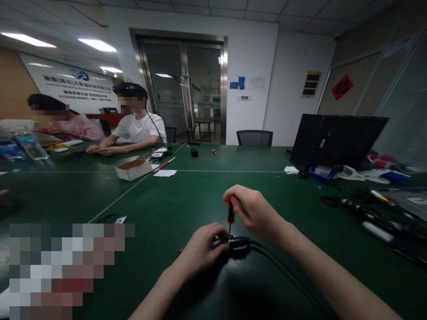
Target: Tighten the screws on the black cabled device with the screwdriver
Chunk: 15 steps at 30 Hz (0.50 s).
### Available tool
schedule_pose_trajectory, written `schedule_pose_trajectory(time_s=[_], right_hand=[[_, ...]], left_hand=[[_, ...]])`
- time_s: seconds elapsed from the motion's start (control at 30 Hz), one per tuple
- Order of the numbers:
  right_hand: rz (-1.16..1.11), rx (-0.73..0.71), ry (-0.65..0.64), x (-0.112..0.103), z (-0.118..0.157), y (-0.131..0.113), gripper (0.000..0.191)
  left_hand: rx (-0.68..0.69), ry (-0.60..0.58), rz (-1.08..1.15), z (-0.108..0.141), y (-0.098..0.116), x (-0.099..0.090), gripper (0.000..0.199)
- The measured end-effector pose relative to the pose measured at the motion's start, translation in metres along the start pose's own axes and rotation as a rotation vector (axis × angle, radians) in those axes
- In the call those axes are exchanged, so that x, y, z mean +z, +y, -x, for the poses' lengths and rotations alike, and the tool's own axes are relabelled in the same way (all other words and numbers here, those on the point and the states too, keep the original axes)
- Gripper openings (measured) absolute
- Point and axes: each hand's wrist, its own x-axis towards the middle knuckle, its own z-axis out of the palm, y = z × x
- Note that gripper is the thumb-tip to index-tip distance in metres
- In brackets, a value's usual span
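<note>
The right hand (pixel 250 205), just below the middle of the frame, has its fingers closed around the handle of a screwdriver (pixel 231 215). The left hand (pixel 205 244), lower and to the left of it, is curled with thumb and fingers gripping the left end of a black device (pixel 239 246) at the lower centre of the frame. The screwdriver has a red and black handle and a thin shaft pointing down to the device by the left fingertips; whether its tip touches is too small to tell. The device is glossy and rounded, with dark, smooth cables (pixel 276 260) curving from its right end toward the bottom of the frame. The left forearm slants up from the bottom edge, its hand low over the green table (pixel 187 200); the right forearm reaches in from the lower right corner, its hand raised higher, knuckles up. Farther out, an open pale box (pixel 133 171) sits left of centre, a small orange-handled tool (pixel 215 153) lies at upper centre, and a black monitor (pixel 333 142) stands at upper right.
</note>
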Motion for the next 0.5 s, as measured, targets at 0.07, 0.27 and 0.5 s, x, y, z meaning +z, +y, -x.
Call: schedule_pose_trajectory(time_s=[0.07, 0.27, 0.5], right_hand=[[-0.060, 0.019, -0.017, 0.003, 0.001, -0.002, 0.013], [-0.326, 0.088, -0.129, 0.009, 0.002, -0.012, 0.013], [-0.353, 0.217, -0.067, 0.022, -0.001, -0.013, 0.006]], left_hand=[[0.002, -0.002, 0.007, 0.000, -0.002, 0.001, 0.011], [0.015, 0.025, 0.086, 0.001, -0.006, 0.005, 0.016], [0.014, -0.003, 0.075, 0.000, -0.007, 0.005, 0.017]])
